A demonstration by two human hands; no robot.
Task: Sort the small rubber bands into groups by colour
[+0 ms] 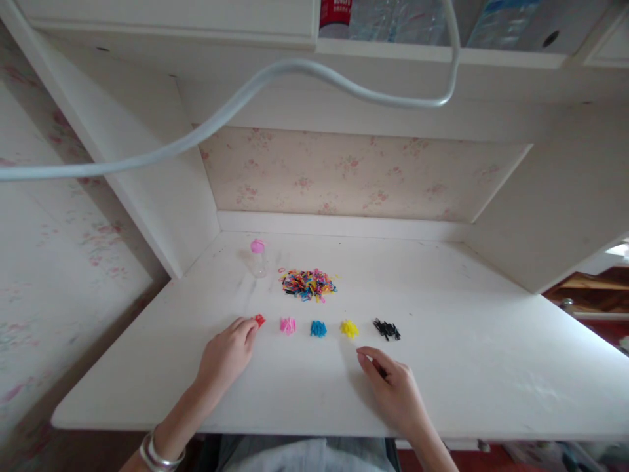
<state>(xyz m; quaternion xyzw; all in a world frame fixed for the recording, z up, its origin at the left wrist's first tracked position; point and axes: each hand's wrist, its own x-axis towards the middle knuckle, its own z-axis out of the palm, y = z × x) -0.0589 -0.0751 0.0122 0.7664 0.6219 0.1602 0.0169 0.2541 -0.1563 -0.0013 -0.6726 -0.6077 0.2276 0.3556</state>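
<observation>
My left hand (pixel 230 347) has its fingers drawn together at the small pile of red rubber bands (pixel 260 320), partly covering it. A row of little piles runs rightward from there: pink rubber bands (pixel 287 326), blue rubber bands (pixel 318 328), yellow rubber bands (pixel 349 328) and black rubber bands (pixel 386 329). Just below the yellow pile, my right hand (pixel 390 383) is closed with thumb and forefinger pinched; whether anything is between them cannot be seen. Behind the row lies a larger heap of mixed-colour rubber bands (pixel 308 284).
A clear bottle with a pink cap (pixel 258 257) stands left of the mixed heap on the white desk (pixel 472 367). Side panels and a papered back wall enclose the desk. A pale cable (pixel 295 65) crosses the upper view, below a shelf holding plastic bottles (pixel 393 19).
</observation>
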